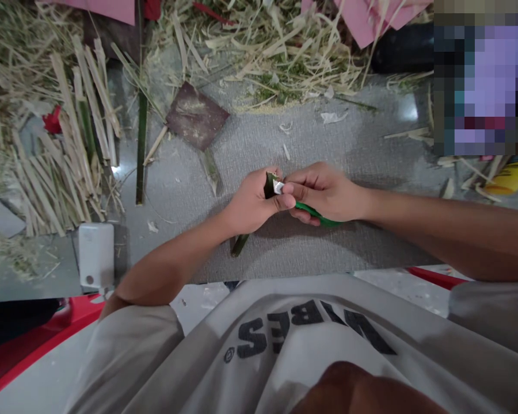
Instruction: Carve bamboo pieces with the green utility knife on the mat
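My left hand (254, 202) is closed around a short dark green bamboo stick (240, 244); the stick's top shows above my fist and its lower end pokes out below. My right hand (323, 192) is closed on a knife with a green handle (317, 214). Its small silvery blade (278, 186) rests against the top of the stick, with my left thumb pressed beside it. Both hands meet over the middle of a grey mat (362, 155).
Piles of split pale bamboo strips (60, 155) lie to the left and across the back. A long green strip (141, 149) and a dark brown square piece (197, 115) lie nearby. A white box (95, 253) sits at the front left, a yellow object (511, 178) at the right.
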### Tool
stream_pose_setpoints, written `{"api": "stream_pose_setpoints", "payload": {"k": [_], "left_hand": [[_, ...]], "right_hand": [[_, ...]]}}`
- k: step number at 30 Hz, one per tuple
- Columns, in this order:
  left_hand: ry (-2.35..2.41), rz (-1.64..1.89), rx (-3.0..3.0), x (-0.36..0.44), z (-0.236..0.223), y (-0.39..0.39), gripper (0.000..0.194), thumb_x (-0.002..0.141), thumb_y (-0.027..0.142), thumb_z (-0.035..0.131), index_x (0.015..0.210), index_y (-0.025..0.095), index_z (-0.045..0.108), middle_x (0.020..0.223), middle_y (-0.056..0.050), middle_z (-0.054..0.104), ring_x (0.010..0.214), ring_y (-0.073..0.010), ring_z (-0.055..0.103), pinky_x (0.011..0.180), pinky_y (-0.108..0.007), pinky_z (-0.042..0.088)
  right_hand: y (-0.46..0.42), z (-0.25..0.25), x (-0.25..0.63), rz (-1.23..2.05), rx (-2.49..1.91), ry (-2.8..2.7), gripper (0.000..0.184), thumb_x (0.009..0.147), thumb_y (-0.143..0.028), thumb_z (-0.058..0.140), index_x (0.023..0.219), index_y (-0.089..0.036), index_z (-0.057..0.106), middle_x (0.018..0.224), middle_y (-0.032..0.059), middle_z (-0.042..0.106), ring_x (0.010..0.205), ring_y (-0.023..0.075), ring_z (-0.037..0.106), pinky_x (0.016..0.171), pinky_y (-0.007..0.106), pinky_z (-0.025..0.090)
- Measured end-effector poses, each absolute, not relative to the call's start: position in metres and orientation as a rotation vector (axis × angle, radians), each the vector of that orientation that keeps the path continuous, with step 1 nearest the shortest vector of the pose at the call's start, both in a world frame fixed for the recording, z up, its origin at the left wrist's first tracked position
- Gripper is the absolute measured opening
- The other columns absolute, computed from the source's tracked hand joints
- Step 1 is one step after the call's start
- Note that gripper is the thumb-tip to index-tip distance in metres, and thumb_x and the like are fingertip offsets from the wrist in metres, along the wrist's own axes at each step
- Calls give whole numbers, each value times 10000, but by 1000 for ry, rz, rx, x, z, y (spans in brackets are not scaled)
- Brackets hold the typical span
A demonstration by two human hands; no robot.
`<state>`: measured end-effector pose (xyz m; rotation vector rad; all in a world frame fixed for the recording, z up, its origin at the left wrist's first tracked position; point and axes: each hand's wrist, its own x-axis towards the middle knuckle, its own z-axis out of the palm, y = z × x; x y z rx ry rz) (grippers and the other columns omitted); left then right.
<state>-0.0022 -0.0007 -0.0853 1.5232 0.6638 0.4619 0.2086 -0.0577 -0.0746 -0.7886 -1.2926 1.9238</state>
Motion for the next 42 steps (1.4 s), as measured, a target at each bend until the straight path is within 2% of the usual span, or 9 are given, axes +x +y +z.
{"api": "stream_pose_setpoints", "payload": {"k": [3, 6, 8, 13, 21, 27, 32, 37, 42], "left_hand": [[712, 490, 1504, -2, -84, -4, 791, 853, 1014, 689, 798, 262, 450, 611, 49, 451, 576, -141, 477, 531, -323, 349], [751, 481, 1510, -1, -80, -5, 767, 822, 962, 790, 813, 249, 508, 663, 21, 550, 623, -149, 527, 556, -326, 380], [727, 456, 1511, 0, -77, -3, 762, 763, 919, 883, 835, 239, 547, 710, 12, 582, 664, -151, 535, 577, -323, 387], [670, 468, 1552, 2, -75, 2, 806, 722, 878, 946, 753, 241, 453, 677, 60, 379, 648, -117, 391, 570, -309, 271], [624, 433, 1533, 1, -78, 2, 762, 836, 824, 904, 769, 245, 413, 687, 59, 376, 649, -116, 356, 587, -320, 265], [594, 452, 1582, 0, -82, 5, 848, 749, 975, 839, 770, 254, 393, 657, 63, 368, 624, -124, 336, 579, -337, 273], [644, 486, 1601, 0, -81, 2, 865, 720, 1042, 785, 757, 255, 427, 613, 56, 423, 612, -132, 380, 568, -333, 298], [721, 505, 1600, -1, -77, -5, 782, 912, 1006, 617, 763, 251, 482, 582, 30, 472, 599, -155, 478, 570, -337, 359], [726, 507, 1618, -1, -75, -2, 772, 806, 944, 824, 815, 255, 476, 685, 44, 456, 641, -143, 451, 589, -337, 353]], "right_hand": [[-60, -76, 203, 1729, -868, -1233, 563, 1173, -622, 690, 850, -177, 571, 602, -48, 564, 429, 63, 510, 409, 167, 434], [-59, -80, 202, 1645, -867, -1176, 558, 1176, -624, 683, 854, -181, 578, 594, -49, 561, 423, 74, 512, 402, 175, 464], [-56, -82, 205, 1725, -783, -1202, 558, 1182, -613, 676, 841, -186, 563, 603, -43, 573, 427, 78, 532, 397, 172, 467], [-46, -80, 219, 2088, -621, -1274, 535, 1194, -581, 670, 860, -177, 559, 617, -51, 566, 427, 67, 528, 390, 155, 439], [-37, -75, 229, 2320, -619, -1241, 530, 1191, -587, 670, 880, -165, 592, 616, -43, 563, 436, 74, 537, 397, 163, 415], [-43, -77, 223, 2202, -616, -1263, 518, 1203, -577, 658, 899, -162, 598, 620, -54, 556, 438, 63, 531, 391, 154, 405], [-54, -73, 212, 1969, -767, -1308, 575, 1173, -671, 655, 884, -178, 588, 630, -54, 559, 440, 57, 514, 399, 161, 411], [-62, -77, 201, 1558, -988, -1324, 600, 1173, -635, 682, 799, -190, 534, 563, -45, 534, 433, 64, 489, 416, 168, 392], [-54, -82, 208, 1779, -757, -1248, 580, 1185, -639, 655, 837, -194, 525, 610, -45, 551, 431, 75, 516, 399, 176, 442]]}}
